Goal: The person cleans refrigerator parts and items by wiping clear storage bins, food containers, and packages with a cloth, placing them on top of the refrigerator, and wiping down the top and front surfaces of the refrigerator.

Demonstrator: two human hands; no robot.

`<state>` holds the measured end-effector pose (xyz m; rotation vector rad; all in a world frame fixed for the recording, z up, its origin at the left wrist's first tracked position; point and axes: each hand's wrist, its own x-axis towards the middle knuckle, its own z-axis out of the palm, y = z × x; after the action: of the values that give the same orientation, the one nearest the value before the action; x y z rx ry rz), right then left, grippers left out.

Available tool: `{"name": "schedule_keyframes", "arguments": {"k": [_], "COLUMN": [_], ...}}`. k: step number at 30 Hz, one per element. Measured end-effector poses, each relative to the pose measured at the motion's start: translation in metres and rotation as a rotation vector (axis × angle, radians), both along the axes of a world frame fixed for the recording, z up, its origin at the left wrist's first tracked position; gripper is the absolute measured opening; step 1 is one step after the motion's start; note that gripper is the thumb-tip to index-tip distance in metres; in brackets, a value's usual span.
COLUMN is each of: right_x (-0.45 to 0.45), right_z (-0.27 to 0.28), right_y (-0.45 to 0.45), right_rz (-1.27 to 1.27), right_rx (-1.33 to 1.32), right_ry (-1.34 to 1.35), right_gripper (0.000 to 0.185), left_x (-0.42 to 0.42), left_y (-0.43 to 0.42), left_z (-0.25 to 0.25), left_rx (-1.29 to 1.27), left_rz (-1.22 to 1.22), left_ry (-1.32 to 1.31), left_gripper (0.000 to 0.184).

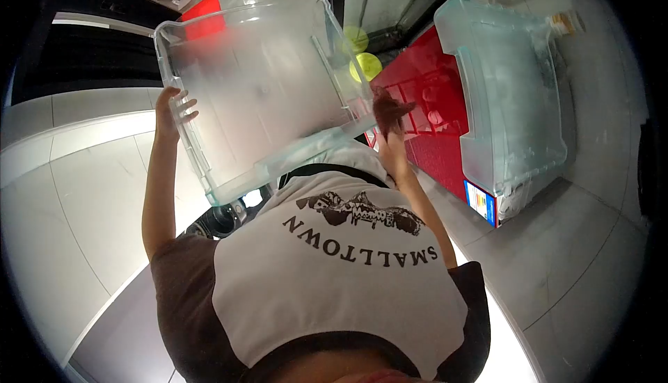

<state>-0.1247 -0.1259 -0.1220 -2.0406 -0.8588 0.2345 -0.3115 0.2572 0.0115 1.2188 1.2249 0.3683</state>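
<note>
One translucent plastic storage tub (257, 98) is held up at 11 o'clock, tilted, its near edge close to the shirt. A second translucent tub (511, 105) stands at 2 o'clock, bordering a glossy red panel (435, 80) between 1 and 2. At 10 o'clock the left hand (174, 110) has its fingers clamped on the held tub's rim. The right hand (392, 113) is by the opposite edge; I cannot tell whether its fingers grip it.

Tub (257, 98) between left hand (169, 110) and right hand (388, 113), torso (341, 272) behind, second tub (511, 98) rightward
</note>
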Motion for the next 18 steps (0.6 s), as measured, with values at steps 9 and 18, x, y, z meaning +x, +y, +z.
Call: {"name": "schedule_keyframes", "arguments": {"k": [9,18], "right_x": [-0.03,-0.066], "right_z": [0.071,0.117], "right_y": [0.056,0.107], "right_rz": [0.542,0.852], "right_rx": [0.064,0.047], "right_ry": [-0.091,-0.189], "right_gripper": [0.035,0.037], "left_x": [0.01,0.023], "left_y": [0.023,0.024], "left_z": [-0.013,-0.006], "left_rx": [-0.107,-0.097], "left_rz": [-0.048,-0.153], "left_ry": [0.199,0.218], "left_gripper": [0.058,0.064]}}
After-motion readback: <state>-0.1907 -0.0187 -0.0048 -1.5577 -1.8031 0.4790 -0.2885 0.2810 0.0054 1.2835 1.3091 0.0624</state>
